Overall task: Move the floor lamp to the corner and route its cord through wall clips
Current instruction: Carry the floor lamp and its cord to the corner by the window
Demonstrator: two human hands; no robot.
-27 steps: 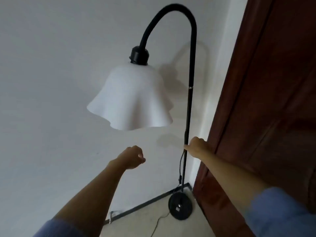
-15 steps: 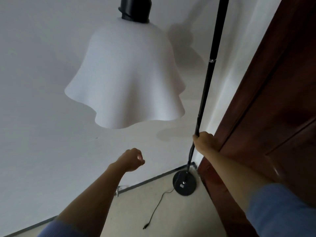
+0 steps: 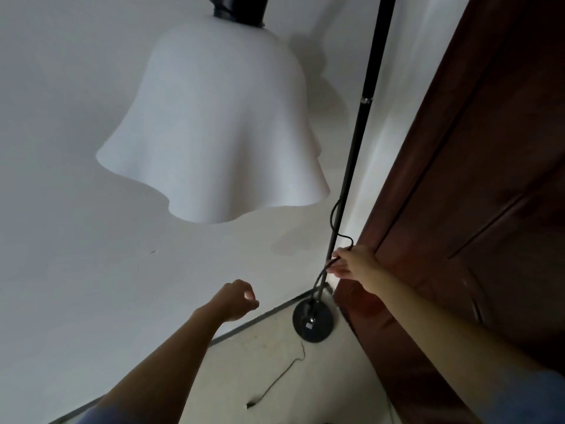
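A black floor lamp stands in the corner between the white wall and a brown door. Its thin pole (image 3: 356, 133) rises from a round black base (image 3: 312, 322) on the floor. The wavy white shade (image 3: 220, 123) hangs in front of the wall, above my hands. My right hand (image 3: 351, 264) grips the black cord (image 3: 336, 215) where it loops beside the lower pole. A thin stretch of cord (image 3: 281, 376) trails from the base across the floor and ends loose. My left hand (image 3: 237, 299) hovers closed in a fist, holding nothing, left of the base.
The dark brown wooden door (image 3: 477, 209) fills the right side, close to the lamp base. A dark baseboard strip (image 3: 244, 322) runs along the foot of the white wall. The floor (image 3: 305, 393) is pale beige.
My view has moved closer and lower, so the shade looks larger. My right hand has slid down the pole and now holds the cord loop. My left fist stays about where it was.
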